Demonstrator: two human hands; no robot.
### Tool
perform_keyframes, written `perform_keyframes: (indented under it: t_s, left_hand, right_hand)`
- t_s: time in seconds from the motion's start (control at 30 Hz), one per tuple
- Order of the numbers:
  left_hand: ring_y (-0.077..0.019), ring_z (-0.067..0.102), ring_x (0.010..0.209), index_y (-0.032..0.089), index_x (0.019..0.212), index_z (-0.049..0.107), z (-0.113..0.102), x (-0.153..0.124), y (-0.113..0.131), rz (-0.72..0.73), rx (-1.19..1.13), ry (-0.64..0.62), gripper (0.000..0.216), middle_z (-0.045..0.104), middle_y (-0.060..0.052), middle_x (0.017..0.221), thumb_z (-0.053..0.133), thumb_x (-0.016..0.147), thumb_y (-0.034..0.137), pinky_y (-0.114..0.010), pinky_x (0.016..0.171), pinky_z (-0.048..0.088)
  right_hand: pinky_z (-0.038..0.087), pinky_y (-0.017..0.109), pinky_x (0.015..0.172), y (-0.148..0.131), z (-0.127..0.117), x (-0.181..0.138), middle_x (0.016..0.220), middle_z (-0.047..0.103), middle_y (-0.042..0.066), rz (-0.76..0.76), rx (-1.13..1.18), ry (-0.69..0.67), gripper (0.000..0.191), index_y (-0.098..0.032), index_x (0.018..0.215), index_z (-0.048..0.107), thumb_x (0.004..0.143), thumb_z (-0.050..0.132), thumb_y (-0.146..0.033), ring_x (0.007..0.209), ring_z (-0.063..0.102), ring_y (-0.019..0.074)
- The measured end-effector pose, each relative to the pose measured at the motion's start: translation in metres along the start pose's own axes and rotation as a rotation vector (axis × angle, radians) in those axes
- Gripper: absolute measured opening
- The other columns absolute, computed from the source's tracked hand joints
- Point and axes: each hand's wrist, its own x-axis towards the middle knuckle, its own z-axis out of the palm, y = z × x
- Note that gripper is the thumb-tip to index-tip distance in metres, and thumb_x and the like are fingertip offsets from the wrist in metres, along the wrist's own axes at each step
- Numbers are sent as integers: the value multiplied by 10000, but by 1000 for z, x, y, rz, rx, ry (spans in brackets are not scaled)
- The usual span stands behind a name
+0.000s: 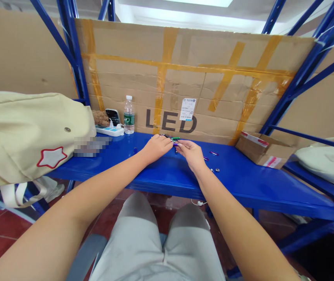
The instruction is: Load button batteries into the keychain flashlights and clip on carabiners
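Over the blue tabletop (167,171) my two hands meet near the middle. My right hand (191,154) pinches a small shiny purple piece (175,144) between thumb and fingers; its exact kind is too small to tell. Close against its left end, my left hand (157,149) has its fingers curled closed, and what they hold is hidden. Just beyond the fingertips lie a green piece (175,138) and a dark slim piece (167,136). A purple slim piece (214,153) and small silver round parts (217,170) lie right of my right hand. A dark blue piece (135,150) lies left of my left hand.
A water bottle (129,116), a white power strip (112,130) and a phone (113,117) stand at the back left. A cream bag (32,132) covers the left end. An opened cardboard box (265,150) sits right. A large cardboard sheet (214,89) closes the back.
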Motion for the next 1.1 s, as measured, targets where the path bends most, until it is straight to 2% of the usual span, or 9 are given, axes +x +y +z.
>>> perform_keyframes:
  t_s: [0.17,0.3,0.4,0.47,0.6,0.73,0.87,0.97,1.1]
  left_hand:
    - [-191,573,830,171,921,623,-4,1,0,8,-73,0,321,656,-89,857,315,1011,181,-341,684,336]
    - [-214,594,851,164,900,628,-2,5,3,-121,-99,-22,304,646,-105,865,348,1005,223,-343,706,384]
    - [-227,621,918,152,1033,623,2,7,4,-231,-164,-43,213,662,-108,959,461,970,274,-329,753,435]
    - [-223,632,987,165,1134,606,4,6,3,-271,-271,-72,247,675,-100,1073,515,947,297,-312,816,463]
    - [-207,639,1077,211,1217,608,4,3,-3,-270,-466,-165,292,680,-69,1198,502,955,285,-293,918,473]
    - [-220,653,1066,210,1215,614,4,0,-5,-234,-388,-162,297,691,-88,1182,510,951,297,-313,903,485]
    - [-236,681,971,162,1099,655,5,1,-2,-185,-272,-139,259,723,-136,1058,503,955,313,-333,857,485]
    - [-230,676,988,183,1127,645,5,5,2,-249,-290,-118,264,717,-113,1095,500,958,324,-314,853,481]
    - [-231,676,979,188,1129,638,4,8,2,-427,-366,-154,280,716,-85,1090,466,972,343,-298,832,491]
  right_hand:
    - [573,381,899,-2,-1,-1,924,756,53,65,50,-16,147,-195,861,668,730,724,-230,864,721,184]
    - [558,373,924,-2,1,2,933,753,49,49,64,3,158,-194,883,660,743,716,-241,899,716,181]
    - [543,359,942,-2,2,3,937,749,46,14,53,30,178,-189,912,651,756,700,-259,908,712,174]
    - [545,358,934,-3,3,3,927,748,45,0,35,34,189,-187,915,647,755,701,-271,892,715,175]
    - [566,353,889,-2,1,2,901,748,46,-2,-15,5,177,-188,897,644,754,704,-274,855,721,180]
    - [575,340,868,2,-2,3,918,747,57,7,-86,-22,134,-185,923,628,812,647,-259,860,724,177]
    - [576,316,851,0,-4,5,986,741,72,-8,-240,-53,148,-185,1000,618,878,561,-246,906,717,167]
    - [563,335,850,-12,-17,9,999,737,61,-36,-462,-36,179,-206,1022,637,873,569,-277,909,710,174]
    - [441,456,987,-28,-62,17,967,724,107,-31,-886,59,54,-195,718,670,705,718,-214,1071,635,296]
